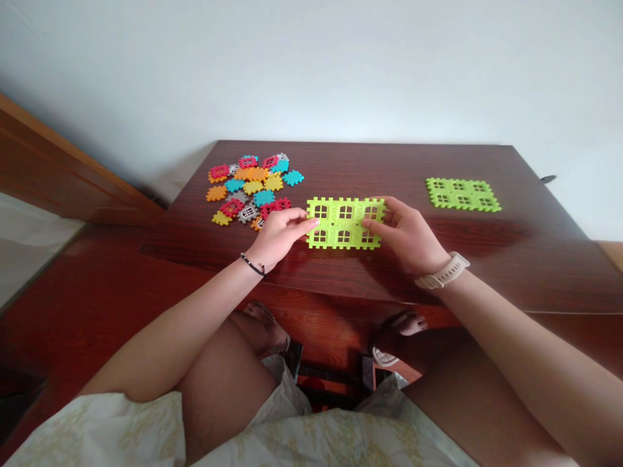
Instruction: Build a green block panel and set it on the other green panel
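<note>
- As the head camera looks down on a dark wood-grain table (389,162), a lime-green plastic window panel (344,224) sits near the table's middle, held between both hands. It has two rows of three windows and notched edges.
- The left hand (280,237), wearing a black cord bracelet (252,264), is partly closed, its fingertips gripping the panel's left edge.
- The right hand (402,237), below a pale watch (442,271), is curled and grips the panel's right end.
- The panel looks light and stiff, though its notched joins may flex; its outer edges seem the surest hold.
- To the right lies a second green panel (463,194), flat on the table.
- To the left sits a heap of small interlocking tiles (253,188) in red, orange, teal, yellow and grey.
</note>
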`<control>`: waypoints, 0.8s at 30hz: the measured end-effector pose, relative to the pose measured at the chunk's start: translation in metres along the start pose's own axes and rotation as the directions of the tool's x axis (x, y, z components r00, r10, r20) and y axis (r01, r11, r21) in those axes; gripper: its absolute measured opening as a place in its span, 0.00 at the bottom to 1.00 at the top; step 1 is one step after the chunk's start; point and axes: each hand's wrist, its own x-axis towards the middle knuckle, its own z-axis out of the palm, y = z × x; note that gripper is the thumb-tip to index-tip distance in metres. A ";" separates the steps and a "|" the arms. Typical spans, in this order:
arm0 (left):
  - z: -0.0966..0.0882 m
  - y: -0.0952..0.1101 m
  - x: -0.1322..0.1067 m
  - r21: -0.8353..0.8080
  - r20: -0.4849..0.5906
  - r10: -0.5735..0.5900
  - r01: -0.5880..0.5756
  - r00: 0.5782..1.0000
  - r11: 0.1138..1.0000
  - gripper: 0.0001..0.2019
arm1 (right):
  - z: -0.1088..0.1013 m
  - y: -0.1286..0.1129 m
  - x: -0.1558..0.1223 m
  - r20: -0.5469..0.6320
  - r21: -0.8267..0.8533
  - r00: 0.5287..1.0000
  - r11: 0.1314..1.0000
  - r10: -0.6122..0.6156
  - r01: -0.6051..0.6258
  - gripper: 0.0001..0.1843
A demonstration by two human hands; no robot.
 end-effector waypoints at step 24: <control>0.068 0.002 0.045 -0.335 -0.009 -0.051 0.045 0.999 0.941 0.07 | -0.070 0.047 0.016 -0.287 -0.135 0.958 0.989 0.013 -0.054 0.47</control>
